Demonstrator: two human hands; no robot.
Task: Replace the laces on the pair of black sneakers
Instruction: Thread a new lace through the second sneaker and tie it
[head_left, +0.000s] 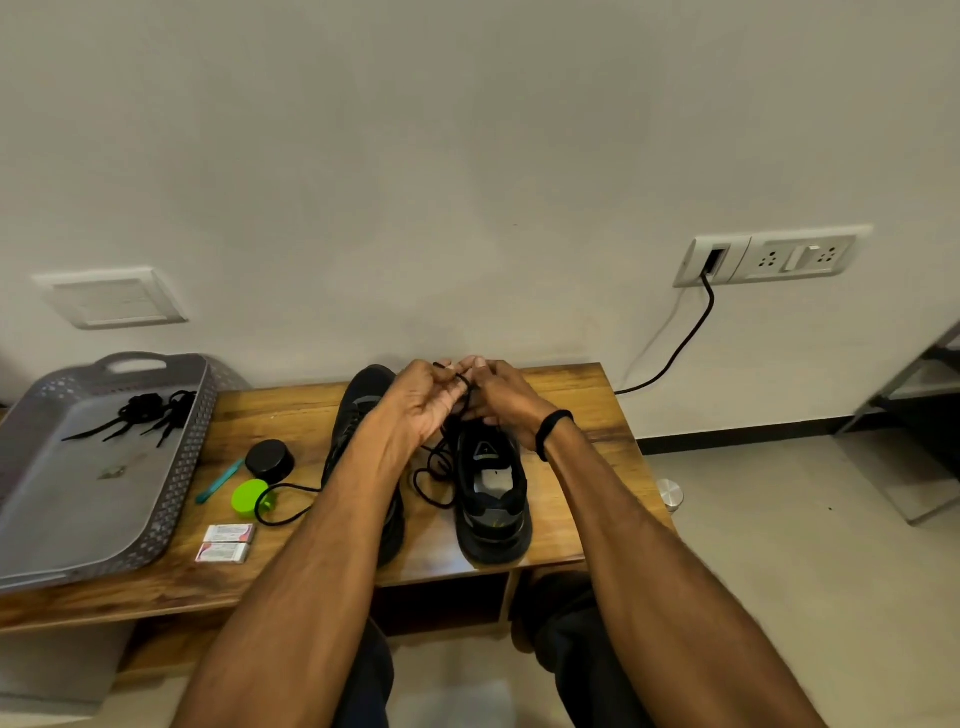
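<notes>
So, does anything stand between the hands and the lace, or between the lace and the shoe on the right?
Nothing visible does. The left hand and the right hand both pinch the black lace above the front of that sneaker; its eyelets are hidden behind them.

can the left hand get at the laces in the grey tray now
Probably yes once freed: nothing covers the loose laces in the tray, but the left hand pinches the sneaker lace.

light: dim, even | shadows: soft | edges: wide-angle warped, slightly blurred
</notes>
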